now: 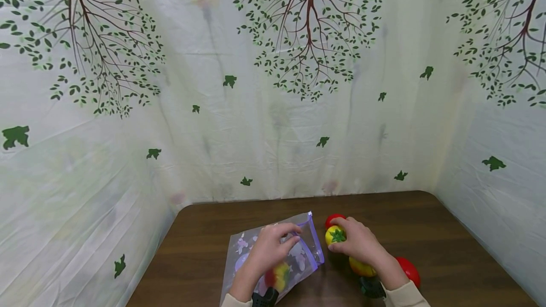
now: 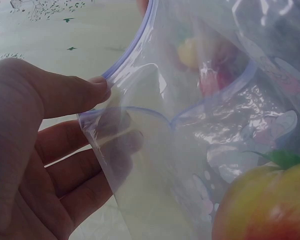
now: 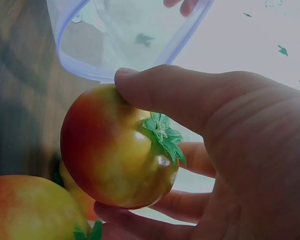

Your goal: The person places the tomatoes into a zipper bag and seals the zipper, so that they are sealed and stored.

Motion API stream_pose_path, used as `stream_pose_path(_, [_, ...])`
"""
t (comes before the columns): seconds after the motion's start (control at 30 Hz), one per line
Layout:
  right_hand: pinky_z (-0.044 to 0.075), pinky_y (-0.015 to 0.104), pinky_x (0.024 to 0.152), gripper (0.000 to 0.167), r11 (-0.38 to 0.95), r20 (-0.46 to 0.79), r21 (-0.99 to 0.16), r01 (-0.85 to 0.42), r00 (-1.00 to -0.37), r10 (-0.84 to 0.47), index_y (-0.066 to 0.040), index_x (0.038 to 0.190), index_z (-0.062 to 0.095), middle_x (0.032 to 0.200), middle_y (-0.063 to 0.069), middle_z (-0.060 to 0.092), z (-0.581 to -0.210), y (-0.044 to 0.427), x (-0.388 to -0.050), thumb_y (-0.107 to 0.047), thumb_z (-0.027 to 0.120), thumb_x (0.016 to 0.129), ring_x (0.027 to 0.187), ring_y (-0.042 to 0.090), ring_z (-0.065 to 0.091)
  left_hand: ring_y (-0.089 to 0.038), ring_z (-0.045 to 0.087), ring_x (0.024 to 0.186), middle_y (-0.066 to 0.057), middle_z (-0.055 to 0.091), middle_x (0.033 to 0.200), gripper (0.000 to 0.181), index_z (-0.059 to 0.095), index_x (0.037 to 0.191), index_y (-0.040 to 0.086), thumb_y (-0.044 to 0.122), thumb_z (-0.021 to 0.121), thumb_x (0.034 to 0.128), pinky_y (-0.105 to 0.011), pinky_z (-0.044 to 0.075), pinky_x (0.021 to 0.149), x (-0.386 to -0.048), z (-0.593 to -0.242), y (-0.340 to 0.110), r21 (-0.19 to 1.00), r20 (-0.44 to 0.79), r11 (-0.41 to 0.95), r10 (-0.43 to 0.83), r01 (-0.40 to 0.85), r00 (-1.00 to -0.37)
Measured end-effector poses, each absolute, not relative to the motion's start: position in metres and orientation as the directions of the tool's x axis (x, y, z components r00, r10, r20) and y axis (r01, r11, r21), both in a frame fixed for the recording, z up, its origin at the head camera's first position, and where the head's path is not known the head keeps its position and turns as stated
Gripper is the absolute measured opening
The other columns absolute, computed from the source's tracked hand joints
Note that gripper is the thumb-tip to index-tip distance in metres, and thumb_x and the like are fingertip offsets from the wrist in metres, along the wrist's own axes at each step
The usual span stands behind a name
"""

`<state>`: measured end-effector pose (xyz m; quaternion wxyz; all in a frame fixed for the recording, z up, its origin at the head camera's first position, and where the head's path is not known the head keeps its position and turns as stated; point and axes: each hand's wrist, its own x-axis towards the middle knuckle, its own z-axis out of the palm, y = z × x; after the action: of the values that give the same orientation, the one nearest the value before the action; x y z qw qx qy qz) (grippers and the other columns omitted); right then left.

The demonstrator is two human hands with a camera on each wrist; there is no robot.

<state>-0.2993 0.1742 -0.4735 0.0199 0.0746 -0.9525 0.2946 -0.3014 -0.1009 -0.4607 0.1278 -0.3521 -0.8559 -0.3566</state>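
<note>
My left hand (image 1: 273, 248) pinches the rim of a clear plastic bag (image 2: 190, 165) with purple edging. In the left wrist view the thumb is on one side of the film and the fingers show behind it. A red-and-yellow toy tomato (image 1: 279, 276) is inside the bag. Just right of the bag's mouth, my right hand (image 1: 360, 240) holds another toy tomato (image 3: 110, 145), yellow and red with a green leafy top. In the right wrist view its thumb lies over the top side and the fingers curl underneath.
A red round piece (image 1: 334, 219) shows behind the held tomato. A yellow-red one (image 1: 361, 267) lies under the right forearm, and a red one (image 1: 408, 271) sits to its right. The brown wooden table (image 1: 448, 250) ends at a tree-printed curtain (image 1: 277, 155).
</note>
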Motion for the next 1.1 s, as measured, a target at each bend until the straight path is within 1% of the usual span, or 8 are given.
stream_pose_path(0.17, [0.051,0.045,0.074,0.063,0.810,0.097,-0.563,-0.162,-0.987,-0.130,-0.022,0.128,0.066,0.104,0.001,0.059,-0.4704,0.1725,-0.2983,-0.042,0.089,0.073,0.085,0.020,0.055,-0.002,0.065,0.093,0.019,0.071,0.101,0.013,0.074,0.107,0.027,0.021,0.070,0.0964,-0.029,0.054,0.079,-0.3012,-0.4602,-0.1010,0.512,0.475,0.501,0.511,0.697,-0.716])
stream_pose_path(0.5, [0.050,0.040,0.072,0.062,0.775,0.117,-0.604,-0.189,-0.982,-0.148,-0.024,0.126,0.066,0.101,-0.002,0.059,-0.4671,0.1694,-0.2980,-0.046,0.088,0.072,0.083,0.018,0.054,-0.001,0.064,0.093,0.019,0.071,0.101,0.013,0.074,0.107,0.028,0.022,0.070,0.0968,-0.029,0.053,0.078,-0.3024,-0.4614,-0.1010,0.510,0.477,0.500,0.512,0.699,-0.714])
stream_pose_path(0.6, [0.050,0.040,0.073,0.060,0.758,0.123,-0.621,-0.199,-0.980,-0.156,-0.024,0.126,0.066,0.104,-0.002,0.060,-0.4677,0.1684,-0.2981,-0.043,0.088,0.074,0.084,0.017,0.055,-0.001,0.064,0.093,0.018,0.071,0.101,0.012,0.073,0.107,0.029,0.023,0.069,0.0974,-0.029,0.053,0.079,-0.3026,-0.4617,-0.1011,0.517,0.467,0.501,0.514,0.694,-0.720])
stream_pose_path(0.83, [0.051,0.040,0.074,0.057,0.738,0.141,-0.638,-0.219,-0.976,-0.167,-0.027,0.125,0.066,0.109,-0.002,0.062,-0.4673,0.1670,-0.2971,-0.041,0.088,0.074,0.087,0.017,0.056,-0.002,0.064,0.092,0.008,0.074,0.103,0.012,0.073,0.108,0.029,0.024,0.068,0.0983,-0.029,0.053,0.078,-0.3023,-0.4624,-0.1020,0.530,0.457,0.496,0.516,0.688,-0.725])
stream_pose_path(0.97, [0.051,0.040,0.078,0.058,0.709,0.153,-0.655,-0.259,-0.965,-0.211,-0.026,0.127,0.065,0.114,-0.002,0.063,-0.4671,0.1673,-0.2968,-0.043,0.087,0.076,0.091,0.017,0.056,-0.001,0.064,0.092,0.008,0.074,0.103,0.013,0.073,0.108,0.029,0.023,0.068,0.0980,-0.029,0.053,0.079,-0.3023,-0.4624,-0.1017,0.530,0.459,0.494,0.516,0.689,-0.723])
stream_pose_path(1.1, [0.051,0.041,0.081,0.060,0.672,0.157,-0.678,-0.297,-0.952,-0.262,-0.023,0.129,0.064,0.119,-0.002,0.063,-0.4666,0.1665,-0.2958,-0.044,0.086,0.077,0.095,0.018,0.056,-0.001,0.064,0.091,0.011,0.074,0.102,0.012,0.073,0.108,0.029,0.023,0.068,0.0980,-0.029,0.053,0.079,-0.3023,-0.4616,-0.1013,0.529,0.459,0.494,0.517,0.689,-0.723])
